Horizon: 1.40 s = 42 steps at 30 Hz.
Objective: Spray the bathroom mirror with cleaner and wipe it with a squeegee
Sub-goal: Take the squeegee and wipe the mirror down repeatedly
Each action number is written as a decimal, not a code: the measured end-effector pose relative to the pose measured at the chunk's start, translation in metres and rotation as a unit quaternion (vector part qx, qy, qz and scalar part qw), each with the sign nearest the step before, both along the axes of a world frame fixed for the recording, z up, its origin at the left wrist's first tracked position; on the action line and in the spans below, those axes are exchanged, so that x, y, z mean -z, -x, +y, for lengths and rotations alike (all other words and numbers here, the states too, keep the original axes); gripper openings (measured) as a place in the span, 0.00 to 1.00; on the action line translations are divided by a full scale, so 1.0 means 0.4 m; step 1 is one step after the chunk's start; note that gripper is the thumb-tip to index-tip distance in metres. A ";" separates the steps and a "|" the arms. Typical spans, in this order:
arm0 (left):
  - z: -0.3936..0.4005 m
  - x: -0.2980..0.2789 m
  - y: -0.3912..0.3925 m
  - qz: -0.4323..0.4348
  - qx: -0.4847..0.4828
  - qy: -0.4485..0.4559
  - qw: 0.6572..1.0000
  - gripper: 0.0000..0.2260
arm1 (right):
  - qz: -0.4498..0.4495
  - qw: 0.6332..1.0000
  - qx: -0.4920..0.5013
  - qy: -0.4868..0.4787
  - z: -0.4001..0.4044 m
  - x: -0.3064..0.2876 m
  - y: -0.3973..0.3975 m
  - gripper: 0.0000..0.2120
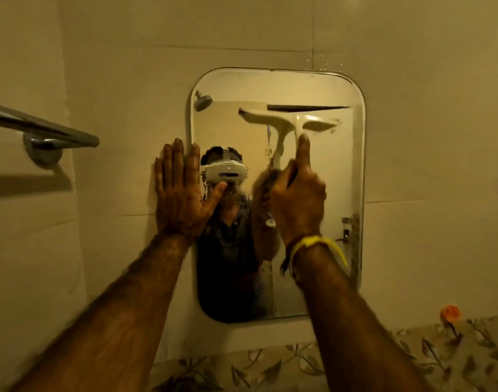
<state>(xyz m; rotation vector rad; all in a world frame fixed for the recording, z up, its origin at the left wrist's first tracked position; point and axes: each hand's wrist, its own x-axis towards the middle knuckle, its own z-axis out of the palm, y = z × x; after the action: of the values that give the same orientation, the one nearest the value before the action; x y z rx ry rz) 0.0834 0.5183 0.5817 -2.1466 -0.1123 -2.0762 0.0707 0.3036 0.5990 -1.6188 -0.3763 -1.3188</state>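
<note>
A rounded rectangular mirror point(327, 171) hangs on the tiled wall in front of me. My right hand point(297, 202) grips the handle of a white squeegee point(301, 123), thumb pointing up along the handle. The squeegee's black blade lies level against the glass in the mirror's upper right part. My left hand point(179, 190) is flat and spread, its palm pressed on the wall at the mirror's left edge, thumb resting on the glass. No spray bottle shows.
A chrome towel bar point(44, 131) juts from the wall at the left, level with the mirror's top half. A floral-patterned tile band point(411, 360) runs below, and a small orange object point(450, 313) sits at its right. Droplets speckle the wall above the mirror's right corner.
</note>
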 end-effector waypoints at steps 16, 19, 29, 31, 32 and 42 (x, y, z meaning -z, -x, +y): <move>0.004 0.003 -0.005 -0.001 0.022 0.011 1.000 0.39 | 0.040 0.991 0.013 -0.128 -0.113 -0.105 -0.070 0.23; 0.005 0.005 -0.007 -0.004 0.021 0.009 1.000 0.39 | 0.069 0.986 0.015 -0.151 -0.153 -0.184 -0.085 0.24; -0.002 0.000 0.004 0.017 0.014 0.013 1.000 0.41 | 0.057 0.992 0.040 -0.106 -0.093 -0.049 -0.041 0.25; -0.007 -0.001 0.009 0.021 0.015 0.015 1.000 0.41 | 0.075 0.991 0.030 -0.106 -0.117 -0.092 -0.043 0.25; -0.009 -0.002 0.011 0.022 0.019 0.016 0.999 0.41 | 0.082 0.991 0.027 -0.104 -0.112 -0.080 -0.034 0.26; 0.001 0.006 0.015 0.024 0.041 0.007 0.999 0.40 | 0.096 0.994 0.048 -0.036 -0.093 -0.083 -0.006 0.24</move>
<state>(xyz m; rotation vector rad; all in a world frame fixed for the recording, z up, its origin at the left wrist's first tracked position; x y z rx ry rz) 0.0773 0.5186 0.5793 -2.2438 -0.0331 -2.0716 0.0730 0.2664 0.6323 -1.7020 -0.1345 -1.2208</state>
